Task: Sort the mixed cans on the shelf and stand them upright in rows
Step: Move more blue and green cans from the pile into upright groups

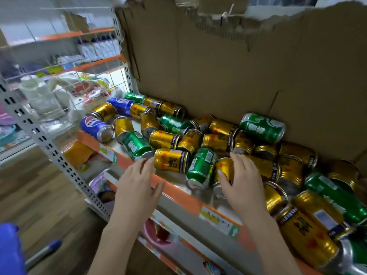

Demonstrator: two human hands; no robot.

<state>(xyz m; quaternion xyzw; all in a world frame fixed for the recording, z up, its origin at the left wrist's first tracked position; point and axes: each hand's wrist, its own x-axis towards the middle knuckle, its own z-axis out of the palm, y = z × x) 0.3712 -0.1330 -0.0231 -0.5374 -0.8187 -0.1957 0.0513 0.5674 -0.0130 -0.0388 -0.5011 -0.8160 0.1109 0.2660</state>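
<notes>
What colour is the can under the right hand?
Gold, seen in the head view: the right hand rests on a gold can.

Two hands are seen: the left hand [139, 181] and the right hand [243, 181]. Two blue cans [96, 127] and about seven green cans [262, 128] are counted on the shelf [178, 192]. Roughly two dozen gold cans [171, 160] are present; an exact count cannot be made.
</notes>
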